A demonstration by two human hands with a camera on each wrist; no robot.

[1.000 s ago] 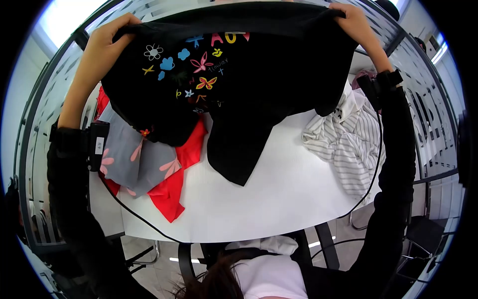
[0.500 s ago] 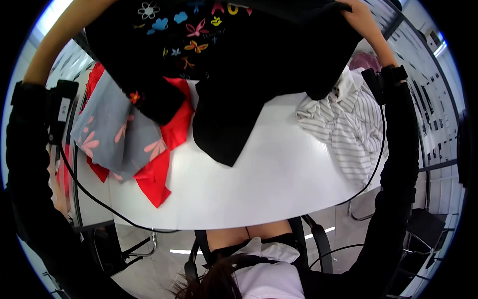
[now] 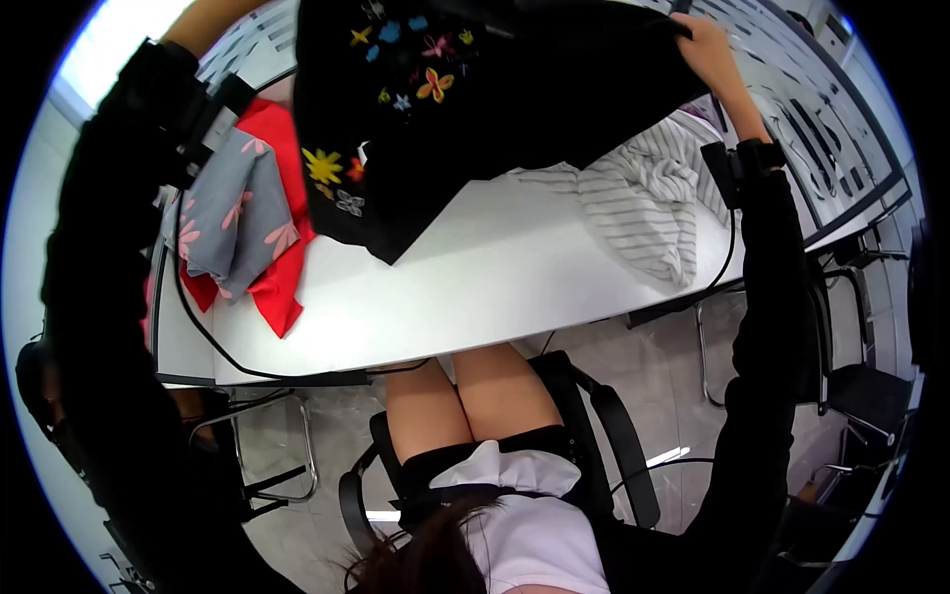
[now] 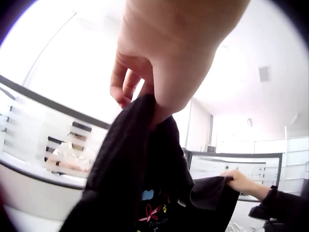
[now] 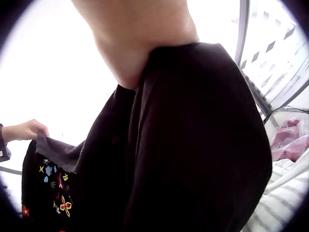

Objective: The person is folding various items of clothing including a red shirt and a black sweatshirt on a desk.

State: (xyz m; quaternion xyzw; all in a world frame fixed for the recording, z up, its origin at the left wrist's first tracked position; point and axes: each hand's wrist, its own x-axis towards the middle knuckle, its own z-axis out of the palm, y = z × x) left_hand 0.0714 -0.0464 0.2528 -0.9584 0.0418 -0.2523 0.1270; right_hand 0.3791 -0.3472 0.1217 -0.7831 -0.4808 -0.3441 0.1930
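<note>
A black garment (image 3: 515, 109) with coloured flower and butterfly prints hangs stretched between both hands above the white table. In the left wrist view the left hand (image 4: 169, 58) pinches one edge of the black cloth (image 4: 120, 159) between thumb and fingers. Only its wrist shows at the top of the head view. The right hand (image 3: 708, 54) grips the opposite upper corner; in the right wrist view its fingers are hidden behind the dark fabric (image 5: 193, 130). The garment's lower tip hangs over the table.
On the white table (image 3: 396, 307), a grey cloth with pink flowers (image 3: 223, 213) and a red cloth (image 3: 280, 297) lie at the left. A white striped garment (image 3: 648, 213) lies at the right. Glass partitions (image 3: 792, 129) stand behind; black cables run from the wrists.
The left hand has risen out of the head view, and the garment's left side has swung right and upward. Its lower tip hangs higher and further left. The right hand keeps its grip.
</note>
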